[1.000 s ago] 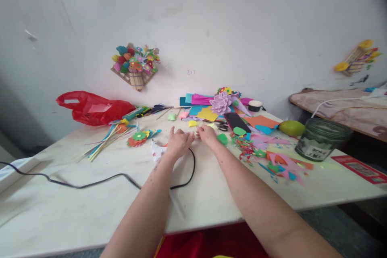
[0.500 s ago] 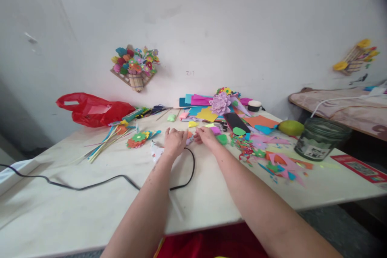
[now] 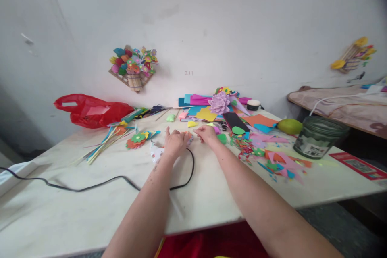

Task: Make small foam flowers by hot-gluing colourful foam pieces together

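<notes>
My left hand (image 3: 176,143) is over the middle of the table, thumb side toward the right, its fingers closed on a small orange and lilac flower (image 3: 190,138), mostly hidden behind them. Just right of it, my right hand (image 3: 207,134) has its fingertips pinched together; whatever they hold is too small to make out. Beside my left wrist lies a white glue gun (image 3: 156,153) with red marks, partly covered by the forearm. Farther left rests a finished-looking orange and green foam flower (image 3: 138,139).
A black cord (image 3: 81,190) loops across the table. At left are a red plastic bag (image 3: 99,115) and thin strips (image 3: 104,145). Foam sheets (image 3: 207,113), a phone (image 3: 235,122), coloured scraps (image 3: 284,165) and a green glass jar (image 3: 320,137) occupy the back and right.
My right hand has drawn slightly away from the flower, its fingers more tightly pinched. My left index finger is raised more, and more of the orange flower shows.
</notes>
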### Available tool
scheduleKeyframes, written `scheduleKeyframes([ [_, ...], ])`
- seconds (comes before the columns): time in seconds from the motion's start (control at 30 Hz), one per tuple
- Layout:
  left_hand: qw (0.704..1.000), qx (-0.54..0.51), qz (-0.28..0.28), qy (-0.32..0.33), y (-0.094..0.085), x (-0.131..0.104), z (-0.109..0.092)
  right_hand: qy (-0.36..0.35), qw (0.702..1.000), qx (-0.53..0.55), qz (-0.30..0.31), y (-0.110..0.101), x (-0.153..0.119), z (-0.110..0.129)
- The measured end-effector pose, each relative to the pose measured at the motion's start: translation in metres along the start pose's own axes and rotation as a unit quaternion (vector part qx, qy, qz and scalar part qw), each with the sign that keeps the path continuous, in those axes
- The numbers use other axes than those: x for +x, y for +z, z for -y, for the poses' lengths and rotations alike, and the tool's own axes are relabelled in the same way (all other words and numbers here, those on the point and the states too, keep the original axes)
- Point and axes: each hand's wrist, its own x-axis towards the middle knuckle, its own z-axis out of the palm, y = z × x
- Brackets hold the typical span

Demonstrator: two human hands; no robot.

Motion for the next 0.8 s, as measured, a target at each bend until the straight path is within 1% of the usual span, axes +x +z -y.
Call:
scheduleKeyframes([
  [0.1, 0.998, -0.017, -0.045, -0.049, -0.003, 0.001, 0.005, 0.001, 1.0, -0.019, -0.017, -0.002, -0.001, 0.001],
  [0.2, 0.991, -0.045, -0.083, -0.099, -0.006, 0.001, 0.009, 0.01, 1.0, -0.011, -0.017, -0.004, 0.001, 0.0],
  [0.3, 0.983, -0.067, -0.113, -0.127, -0.009, 0.001, 0.011, 0.03, 0.999, -0.001, -0.022, -0.004, 0.006, -0.003],
  [0.43, 0.979, -0.085, -0.124, -0.138, -0.009, 0.0, 0.012, 0.063, 0.998, 0.017, -0.017, 0.0, 0.009, -0.005],
  [0.5, 0.978, -0.089, -0.125, -0.143, -0.008, 0.0, 0.013, 0.066, 0.998, 0.013, -0.005, 0.0, 0.007, -0.005],
  [0.63, 0.974, -0.095, -0.139, -0.153, -0.008, 0.0, 0.014, 0.03, 0.998, -0.053, 0.004, -0.003, 0.003, -0.005],
  [0.7, 0.973, -0.093, -0.148, -0.153, -0.008, 0.001, 0.015, 0.008, 0.996, -0.084, -0.004, -0.004, 0.003, -0.006],
  [0.8, 0.972, -0.086, -0.156, -0.153, -0.008, 0.001, 0.017, -0.001, 0.993, -0.115, -0.022, -0.005, 0.004, -0.009],
])
